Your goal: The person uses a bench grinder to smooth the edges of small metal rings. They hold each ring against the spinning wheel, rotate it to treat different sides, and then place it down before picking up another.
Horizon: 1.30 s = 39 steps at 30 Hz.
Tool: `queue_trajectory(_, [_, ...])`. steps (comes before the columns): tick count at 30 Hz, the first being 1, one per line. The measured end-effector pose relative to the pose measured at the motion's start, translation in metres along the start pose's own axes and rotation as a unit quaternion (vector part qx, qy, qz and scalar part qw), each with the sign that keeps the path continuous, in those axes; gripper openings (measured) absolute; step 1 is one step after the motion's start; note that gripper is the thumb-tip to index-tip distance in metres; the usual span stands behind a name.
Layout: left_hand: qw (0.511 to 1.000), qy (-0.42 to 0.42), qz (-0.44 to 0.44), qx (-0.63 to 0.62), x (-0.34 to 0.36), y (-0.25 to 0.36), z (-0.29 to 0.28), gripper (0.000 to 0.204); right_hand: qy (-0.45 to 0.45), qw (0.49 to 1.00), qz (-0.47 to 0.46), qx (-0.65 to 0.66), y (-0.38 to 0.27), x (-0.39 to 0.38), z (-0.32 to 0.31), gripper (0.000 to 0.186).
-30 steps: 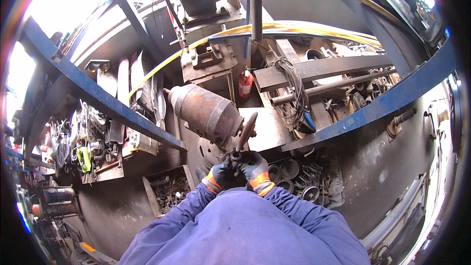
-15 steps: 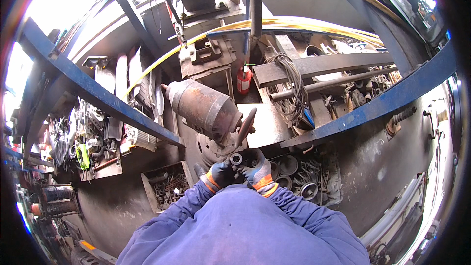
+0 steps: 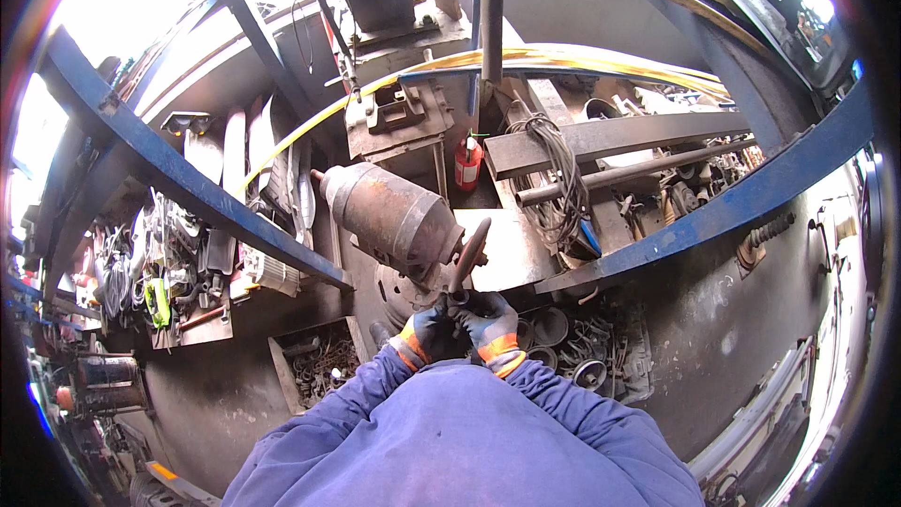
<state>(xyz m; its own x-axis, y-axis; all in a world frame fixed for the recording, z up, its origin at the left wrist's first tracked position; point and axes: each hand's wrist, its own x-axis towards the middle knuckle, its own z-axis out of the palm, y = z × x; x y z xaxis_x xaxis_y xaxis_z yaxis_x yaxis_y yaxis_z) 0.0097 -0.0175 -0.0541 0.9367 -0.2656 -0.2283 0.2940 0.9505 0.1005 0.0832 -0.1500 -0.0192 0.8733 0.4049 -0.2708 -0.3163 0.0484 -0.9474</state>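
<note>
Two long blue-painted steel beams [image 3: 202, 188] cross the view above a cluttered workshop, one slanting from the upper left, the other [image 3: 741, 202] running down from the right edge. Beneath them lies a big rusty cylindrical metal motor housing [image 3: 389, 216], tilted, its wider end toward the person. Just right of it sits a pale flat steel plate [image 3: 507, 249], and behind that a coil of grey cable [image 3: 549, 174] hangs over a dark bar. A small red fire extinguisher [image 3: 466, 162] stands upright behind the housing. Round metal rings and scrap parts [image 3: 582, 357] fill the bin at lower right.

The person's blue sleeves come up from the lower edge. The left hand [image 3: 430, 333] and the right hand [image 3: 488, 327], both in dark gloves with orange cuffs, meet just in front of the housing's near end. Their fingers are closed around the lower end of a long dark metal tool handle [image 3: 469, 255], which points up and slightly right toward the housing; its tip looks seated against the hardware there, though the contact itself is too small to tell.

To do this well, I judge both hands should stay low on the handle for leverage, pulling steadily rather than jerking, so the tip does not slip off the rusted part
</note>
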Motion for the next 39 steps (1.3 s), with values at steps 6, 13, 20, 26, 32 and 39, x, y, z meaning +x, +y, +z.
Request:
queue_trajectory(6, [0.999, 0.002, 0.038, -0.022, -0.002, 0.0, 0.028, 0.036, 0.02, 0.997, -0.033, -0.062, 0.015, 0.005, 0.002, 0.028])
queue_trajectory(13, [0.991, 0.085, 0.076, 0.07, -0.018, 0.003, -0.028, 0.044, -0.018, 0.999, -0.026, 0.002, 0.015, -0.004, 0.007, 0.026])
queue_trajectory(20, [0.981, 0.11, 0.05, 0.153, -0.034, 0.006, 0.017, 0.049, -0.053, 0.984, -0.119, -0.123, -0.018, -0.022, -0.001, 0.033])
queue_trajectory(26, [0.997, 0.028, 0.013, 0.066, -0.036, 0.003, 0.001, 0.051, -0.059, 0.96, -0.197, -0.19, -0.032, -0.022, -0.004, 0.047])
queue_trajectory(32, [0.997, 0.067, -0.014, 0.043, -0.029, -0.002, 0.023, 0.052, -0.065, 0.948, -0.206, -0.233, -0.044, -0.023, -0.003, 0.047])
queue_trajectory(39, [0.958, 0.098, 0.03, 0.267, -0.019, -0.003, -0.041, 0.035, 0.021, 0.97, -0.122, -0.21, -0.019, -0.014, 0.0, 0.042])
